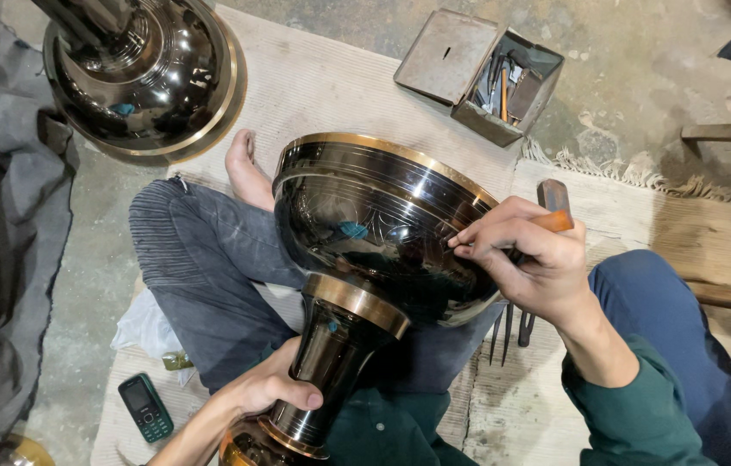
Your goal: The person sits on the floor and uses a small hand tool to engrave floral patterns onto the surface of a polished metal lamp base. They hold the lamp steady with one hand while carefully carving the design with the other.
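Note:
A large glossy black metal vessel (374, 233) with brass-coloured bands lies tilted across my lap, its wide bowl facing away from me. My left hand (266, 390) wraps around the narrow black stem near the base. My right hand (533, 259) rests on the bowl's right side and grips a thin engraving tool with an orange wooden handle (555, 222), its tip touching the dark surface near the rim. Fine engraved lines show on the bowl.
A second black and brass vessel (145, 73) stands at the upper left. An open metal box of tools (503, 86) sits on the mat (331, 86) at the top. A mobile phone (145, 407) lies lower left. Several metal punches (508, 332) lie by my right knee. Grey cloth (3, 259) at left.

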